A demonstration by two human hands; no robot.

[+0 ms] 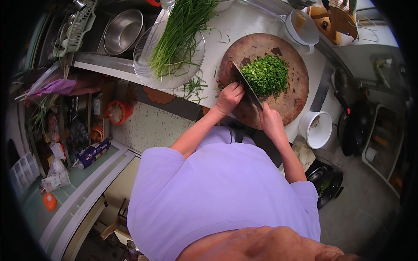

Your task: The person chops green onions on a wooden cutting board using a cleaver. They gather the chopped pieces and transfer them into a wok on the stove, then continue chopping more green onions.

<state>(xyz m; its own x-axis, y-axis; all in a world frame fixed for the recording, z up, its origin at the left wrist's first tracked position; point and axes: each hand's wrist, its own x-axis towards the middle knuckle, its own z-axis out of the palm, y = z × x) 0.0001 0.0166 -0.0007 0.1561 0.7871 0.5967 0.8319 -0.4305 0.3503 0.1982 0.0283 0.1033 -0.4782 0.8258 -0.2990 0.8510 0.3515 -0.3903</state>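
Observation:
A round wooden chopping board (295, 101) lies on the counter before me, bearing a mound of finely chopped green chives or scallions (266, 75). My right hand (271, 119) grips the handle of a cleaver-like kitchen knife (249, 88), whose blade slants along the left side of the mound. My left hand (230, 98) rests with bent fingers at the board's left part, close to the blade; what lies under its fingers is hidden. To the left, a wire mesh basket (138, 67) holds a large bunch of long uncut green stalks (179, 37), and cut scraps (195, 87) lie beside it.
A steel bowl (123, 32) stands in the sink area at left. Right of the board are a white tub (315, 130) and a white strainer or colander (302, 27). A wooden knife block (336, 21) stands at the back right. An orange-red container (120, 112) is below the counter's left edge.

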